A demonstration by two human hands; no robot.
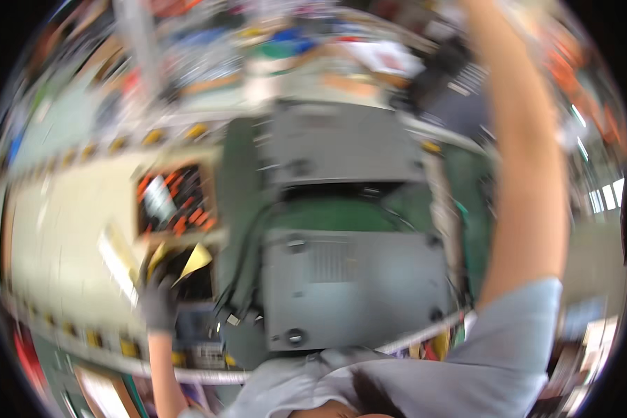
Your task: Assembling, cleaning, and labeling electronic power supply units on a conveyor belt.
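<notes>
My left hand (157, 304), in a dark grey glove, is at the near edge of a small black tray (200, 287) on the left. Yellow sheet pieces (198, 259) stick up around its fingers, and a pale strip (118, 261) stands beside it. Motion smears the fingers, so whether they grip any of these is unclear. My bare right arm (526, 160) stretches up past the top edge, leaving the right hand out of sight. Between the arms lies a flat grey casing (359, 289) with round feet and a slotted patch. A similar grey casing (341, 143) is beyond it.
An open box (211, 202) holds several orange and black small parts. Black cables (247, 251) run beside the casings over a green mat (238, 160). Yellow-and-black striped edging (153, 136) borders the pale belt (63, 216). Blurred goods and a dark box (453, 104) stand at the far side.
</notes>
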